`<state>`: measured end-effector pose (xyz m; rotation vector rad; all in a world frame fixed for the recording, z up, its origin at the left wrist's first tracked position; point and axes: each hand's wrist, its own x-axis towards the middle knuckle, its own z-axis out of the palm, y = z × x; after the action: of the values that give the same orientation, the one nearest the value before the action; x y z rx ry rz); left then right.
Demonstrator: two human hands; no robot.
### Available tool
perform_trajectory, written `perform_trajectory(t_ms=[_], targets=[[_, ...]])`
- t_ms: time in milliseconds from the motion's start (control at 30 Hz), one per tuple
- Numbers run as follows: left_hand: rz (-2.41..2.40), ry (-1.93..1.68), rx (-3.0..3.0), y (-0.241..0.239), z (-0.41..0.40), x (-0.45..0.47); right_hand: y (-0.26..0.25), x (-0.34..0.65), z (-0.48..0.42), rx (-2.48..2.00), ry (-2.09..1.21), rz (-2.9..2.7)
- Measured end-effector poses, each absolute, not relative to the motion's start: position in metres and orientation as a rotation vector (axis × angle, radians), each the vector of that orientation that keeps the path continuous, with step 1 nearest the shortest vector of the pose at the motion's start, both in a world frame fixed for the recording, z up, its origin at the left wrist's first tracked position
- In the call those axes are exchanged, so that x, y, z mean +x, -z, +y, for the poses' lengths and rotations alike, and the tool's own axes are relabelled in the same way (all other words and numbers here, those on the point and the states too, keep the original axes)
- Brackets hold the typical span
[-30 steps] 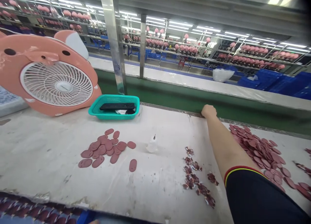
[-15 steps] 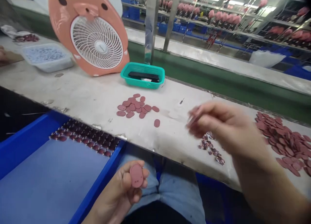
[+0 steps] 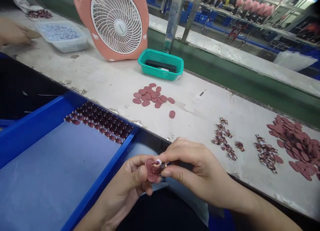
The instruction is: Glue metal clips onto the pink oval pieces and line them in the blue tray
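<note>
Between thumb and fingers, my left hand grips a reddish-brown oval disc above my lap. My right hand pinches a small painted figurine, dark brown with white and yellow bits, against the disc's face. Whether the two parts are joined cannot be seen. Loose oval discs lie in a group on the table, with a single disc apart from them. Small figurines lie in a cluster to the right, and a second cluster of figurines sits beside a big heap of discs.
A blue tray at left holds rows of figurines on discs. On the table stand an orange fan, a green basket, a tub of pale bits and a small pointed tool. Another person's hand is far left.
My right hand has come from over the table to my left hand, bringing a figurine against the disc. The view has shifted, and the other person's hand shows further in at left.
</note>
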<state>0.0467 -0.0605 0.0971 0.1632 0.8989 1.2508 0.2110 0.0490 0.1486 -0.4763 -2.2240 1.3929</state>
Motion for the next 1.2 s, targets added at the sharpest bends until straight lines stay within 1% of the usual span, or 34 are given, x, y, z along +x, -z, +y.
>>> perform_trajectory(t_ms=[400, 633, 933, 1200], targets=[[0.881, -1.242, 0.150, -0.094, -0.059, 0.049, -0.148, 0.210, 0.054, -0.414, -1.328, -2.342], [0.844, -1.243, 0.152, -0.094, -0.060, 0.051, -0.145, 0.213, 0.057, -0.367, -1.359, -2.340], [0.902, -1.286, 0.101, -0.089, -0.059, 0.056, -0.143, 0.212, 0.061, -0.326, -1.322, -2.310], [0.922, -1.343, 0.132, -0.097, -0.060, 0.063, -0.143, 0.218, 0.064, -0.217, -1.298, -2.289]])
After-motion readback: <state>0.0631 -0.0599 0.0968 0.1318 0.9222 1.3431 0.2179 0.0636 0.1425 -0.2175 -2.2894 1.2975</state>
